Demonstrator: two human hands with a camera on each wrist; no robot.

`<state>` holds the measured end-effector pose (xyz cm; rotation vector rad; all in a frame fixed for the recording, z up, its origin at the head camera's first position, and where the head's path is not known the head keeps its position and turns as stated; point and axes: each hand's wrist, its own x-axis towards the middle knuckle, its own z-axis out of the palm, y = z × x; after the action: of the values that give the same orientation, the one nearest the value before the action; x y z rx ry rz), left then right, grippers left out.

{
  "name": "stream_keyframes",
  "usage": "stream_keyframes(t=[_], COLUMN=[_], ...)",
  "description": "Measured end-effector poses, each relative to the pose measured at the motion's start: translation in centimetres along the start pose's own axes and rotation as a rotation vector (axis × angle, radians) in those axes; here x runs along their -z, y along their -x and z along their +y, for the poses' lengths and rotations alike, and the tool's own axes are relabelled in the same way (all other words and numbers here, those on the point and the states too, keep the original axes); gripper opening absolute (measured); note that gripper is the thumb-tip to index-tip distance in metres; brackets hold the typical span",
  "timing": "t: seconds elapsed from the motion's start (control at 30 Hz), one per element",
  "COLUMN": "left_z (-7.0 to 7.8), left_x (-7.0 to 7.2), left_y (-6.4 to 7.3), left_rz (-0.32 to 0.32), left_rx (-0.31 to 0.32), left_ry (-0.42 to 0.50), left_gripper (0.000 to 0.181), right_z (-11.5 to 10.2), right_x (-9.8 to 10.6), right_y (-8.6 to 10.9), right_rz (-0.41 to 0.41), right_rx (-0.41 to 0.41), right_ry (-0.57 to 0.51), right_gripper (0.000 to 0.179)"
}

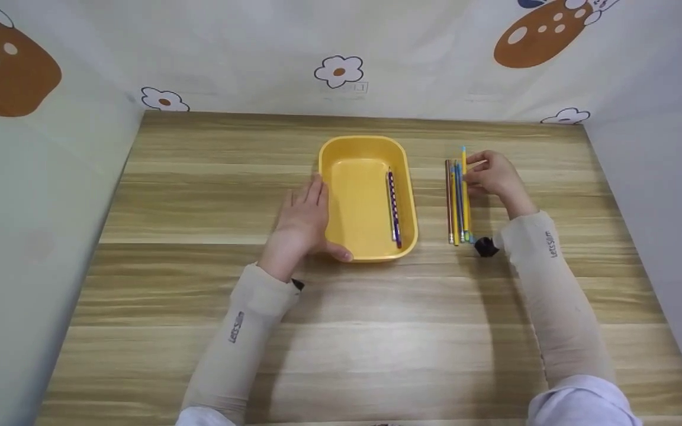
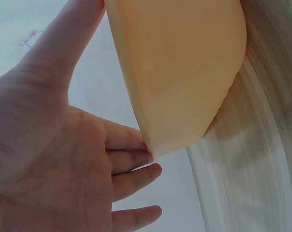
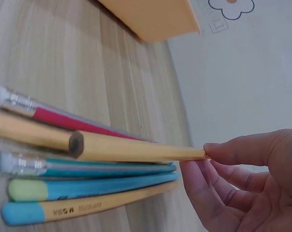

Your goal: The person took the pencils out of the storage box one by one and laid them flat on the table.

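A yellow plastic box (image 1: 360, 257) stands on the table. My left hand (image 1: 305, 222) touches its left rim with straight fingers, the thumb at the near corner; the left wrist view shows its outer wall (image 2: 184, 72) beside the palm. Two slim pencils lie in the box along its right side, one purple with light dots (image 1: 393, 198). To the right of the box, my right hand (image 1: 492, 174) pinches a yellow pencil (image 3: 131, 149) between thumb and fingers, just above several others. Those include a red pencil (image 3: 63, 117), a teal one (image 3: 97, 167) and a light blue one (image 3: 102, 186).
The wooden table (image 1: 376, 343) is bounded by pale printed sheets at the back (image 1: 246, 53) and both sides. A small black piece (image 1: 486, 247) sits at the right sleeve cuff, near the pencils' lower ends.
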<state>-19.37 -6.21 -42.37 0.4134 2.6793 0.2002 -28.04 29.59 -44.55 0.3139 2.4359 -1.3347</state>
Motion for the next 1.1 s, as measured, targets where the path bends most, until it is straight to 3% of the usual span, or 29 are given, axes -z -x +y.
stream_keyframes(t=[0.57, 1.1], left_z=[-0.1, 0.0], left_x=[-0.1, 0.0], left_y=[0.1, 0.0], left_rz=[0.001, -0.013], left_rx=[0.008, 0.009], left_ry=[0.025, 0.016], left_gripper=[0.142, 0.141], right_z=[2.3, 2.6], right_x=[0.7, 0.7], right_y=[-1.0, -0.6], right_rz=[0.022, -0.024], right_rx=[-0.104, -0.103], right_ry=[0.044, 0.006], right_gripper=[0.046, 0.042])
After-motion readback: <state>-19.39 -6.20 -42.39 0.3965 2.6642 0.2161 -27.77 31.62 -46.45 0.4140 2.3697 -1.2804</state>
